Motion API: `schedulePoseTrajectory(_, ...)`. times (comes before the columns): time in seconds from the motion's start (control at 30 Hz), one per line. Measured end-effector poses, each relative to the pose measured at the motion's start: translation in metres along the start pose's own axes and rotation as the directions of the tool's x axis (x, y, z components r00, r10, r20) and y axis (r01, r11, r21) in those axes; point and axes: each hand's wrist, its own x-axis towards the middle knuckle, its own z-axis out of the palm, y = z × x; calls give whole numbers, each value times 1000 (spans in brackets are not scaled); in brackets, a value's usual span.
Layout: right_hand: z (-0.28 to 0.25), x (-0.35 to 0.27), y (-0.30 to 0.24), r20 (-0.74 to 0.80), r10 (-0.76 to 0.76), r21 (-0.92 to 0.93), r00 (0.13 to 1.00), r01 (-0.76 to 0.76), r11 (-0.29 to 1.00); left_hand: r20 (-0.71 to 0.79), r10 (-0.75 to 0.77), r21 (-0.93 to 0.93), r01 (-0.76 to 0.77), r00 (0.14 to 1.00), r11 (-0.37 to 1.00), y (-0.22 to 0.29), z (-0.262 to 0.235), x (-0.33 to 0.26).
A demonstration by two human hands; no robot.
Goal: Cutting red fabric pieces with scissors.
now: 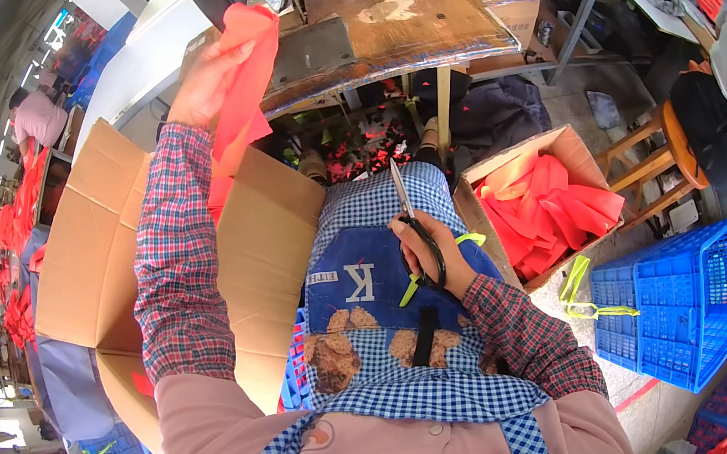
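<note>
My left hand (pixel 205 85) is raised at the left, in front of the sewing machine. Its fingers are closed on a strip of red fabric (pixel 250 65), whose folded upper end stands above them while the rest hangs toward the cardboard box below. Over my lap, my right hand (pixel 440 248) grips a pair of scissors (pixel 404 194) by the black handles. The metal blades point up and away from me, clear of the fabric. A yellow-green strip (pixel 410 290) shows by the handles, and I cannot tell whether it is tied to them. Beneath lies my blue checked apron (pixel 386 195).
A worn wooden sewing table (pixel 388 42) stands ahead. An open cardboard box (pixel 265 242) is at my left; another box (pixel 476 207) holding red fabric (pixel 542 209) is at my right. Farther right are a blue crate (pixel 670 304) and a wooden stool (pixel 666 161). Scraps litter the floor.
</note>
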Motion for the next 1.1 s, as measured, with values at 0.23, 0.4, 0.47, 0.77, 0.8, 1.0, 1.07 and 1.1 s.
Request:
schedulePoseTrajectory(0.23,-2,3,2,8,33,-1,999,-33,999,213,-40,-84,60,976,995,-23,104,-24)
schedulePoseTrajectory(0.4,3,4,6,-29,75,-13,997,-75,997,289,426,148,-480,857,865,-11,197,-18)
schedulePoseTrajectory(0.47,3,3,5,-39,73,-11,997,-73,997,362,492,224,-587,791,778,5,189,-30)
schedulePoseTrajectory(0.77,2,4,2,-43,61,43,997,-59,997,-317,31,839,265,948,476,-28,-105,-187)
schedulePoseTrajectory(0.8,3,4,2,-62,68,14,996,-68,998,-423,-108,861,436,900,263,-42,-135,-215)
schedulePoseTrajectory(1.0,4,6,4,-73,111,6,991,-111,994,-684,-569,720,545,457,-429,-150,-216,-382)
schedulePoseTrajectory(1.07,4,7,4,-62,103,-5,993,-103,995,-755,-595,615,615,277,-494,-178,-214,-418)
schedulePoseTrajectory(1.1,4,7,4,-69,113,-3,991,-113,994,-761,-607,594,622,228,-511,-187,-215,-427)
